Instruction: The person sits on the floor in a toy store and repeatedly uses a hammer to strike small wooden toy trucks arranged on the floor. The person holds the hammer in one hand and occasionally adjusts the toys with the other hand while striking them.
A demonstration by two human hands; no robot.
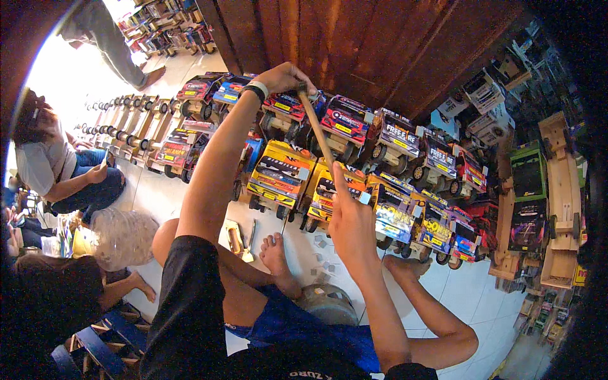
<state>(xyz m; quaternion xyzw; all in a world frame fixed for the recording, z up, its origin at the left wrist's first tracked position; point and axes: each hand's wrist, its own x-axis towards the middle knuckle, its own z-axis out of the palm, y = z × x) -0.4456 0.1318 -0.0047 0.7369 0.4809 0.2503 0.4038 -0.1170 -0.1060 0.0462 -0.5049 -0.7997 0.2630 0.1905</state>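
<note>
My right hand [353, 231] is closed around the lower end of a long wooden-handled tool [320, 130], its index finger stretched along the handle. The handle slants up and away to a dark end beside my left hand [283, 78]. Bent over the far row of toy trucks, my left hand has its fingers curled down, and their tips are hidden. Just below it sits a red and blue toy truck [285, 104]. Beneath the handle and my right hand stands a yellow and orange toy truck [326, 193], with a similar yellow toy truck [277, 180] to its left.
More toy trucks [396, 136] stand in two rows before a dark wooden panel [354, 44]. Unpainted wheeled frames [126, 123] line up at the left. Other people [47, 152] sit at the left. A hand tool [249, 244] lies on the tiled floor [468, 294] by my foot.
</note>
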